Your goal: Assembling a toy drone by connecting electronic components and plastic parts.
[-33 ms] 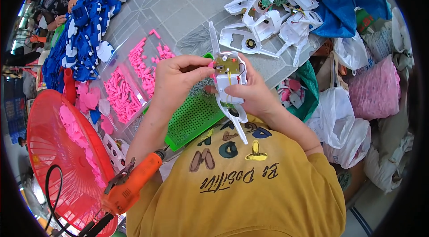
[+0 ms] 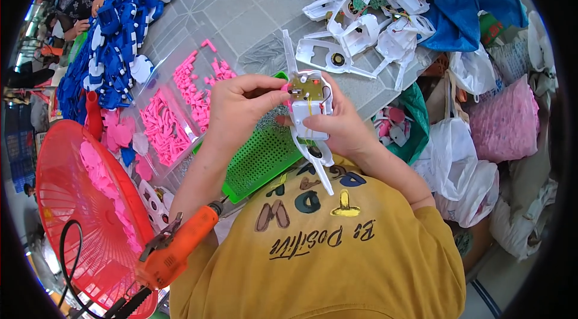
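Observation:
My right hand point(image 2: 344, 123) is wrapped round a white plastic toy housing point(image 2: 311, 121), its thumb across the front. The housing is long, with a pointed arm at each end, and a circuit board point(image 2: 306, 88) and thin wires show inside it. At the board's left edge, the thumb and forefinger of my left hand point(image 2: 238, 108) pinch a small pink plastic piece point(image 2: 286, 88) against the housing; the fingers partly hide it. Below both hands lies a green perforated basket point(image 2: 256, 162) holding what look like small metal screws.
A clear tray point(image 2: 191, 129) of pink parts is at the left, with blue-and-white parts point(image 2: 114, 48) beyond. White housings point(image 2: 361, 24) lie at the far right. An orange power screwdriver point(image 2: 180, 247) and a red basket point(image 2: 72, 216) are near left. White bags point(image 2: 451, 156) hang right.

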`<action>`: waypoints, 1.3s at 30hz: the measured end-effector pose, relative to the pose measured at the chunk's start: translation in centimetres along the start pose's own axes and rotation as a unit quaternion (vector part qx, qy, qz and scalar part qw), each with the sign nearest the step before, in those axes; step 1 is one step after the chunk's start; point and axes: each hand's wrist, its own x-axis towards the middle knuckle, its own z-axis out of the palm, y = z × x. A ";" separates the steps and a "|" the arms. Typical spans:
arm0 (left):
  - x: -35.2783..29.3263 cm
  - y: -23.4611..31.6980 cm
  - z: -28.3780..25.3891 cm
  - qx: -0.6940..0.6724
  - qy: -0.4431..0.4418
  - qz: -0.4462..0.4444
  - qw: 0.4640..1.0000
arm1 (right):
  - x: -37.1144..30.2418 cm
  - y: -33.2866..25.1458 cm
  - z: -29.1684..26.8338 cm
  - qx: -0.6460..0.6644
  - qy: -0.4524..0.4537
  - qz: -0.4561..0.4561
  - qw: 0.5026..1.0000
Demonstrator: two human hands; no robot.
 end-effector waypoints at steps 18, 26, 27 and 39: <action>-0.1 -1.7 -1.0 0.092 0.012 0.032 0.995 | -0.3 -1.6 1.2 0.055 0.034 0.148 0.987; -0.8 -0.7 -12.1 0.349 0.251 0.048 0.901 | -1.1 -3.8 0.4 0.152 -0.025 0.201 0.968; -1.0 -1.4 -13.1 0.471 0.213 0.014 0.856 | -1.0 -3.7 0.5 0.154 -0.025 0.219 0.963; 0.1 -4.6 -11.1 0.692 0.132 0.043 0.708 | 0.4 -1.2 -0.4 0.067 -0.042 0.231 0.970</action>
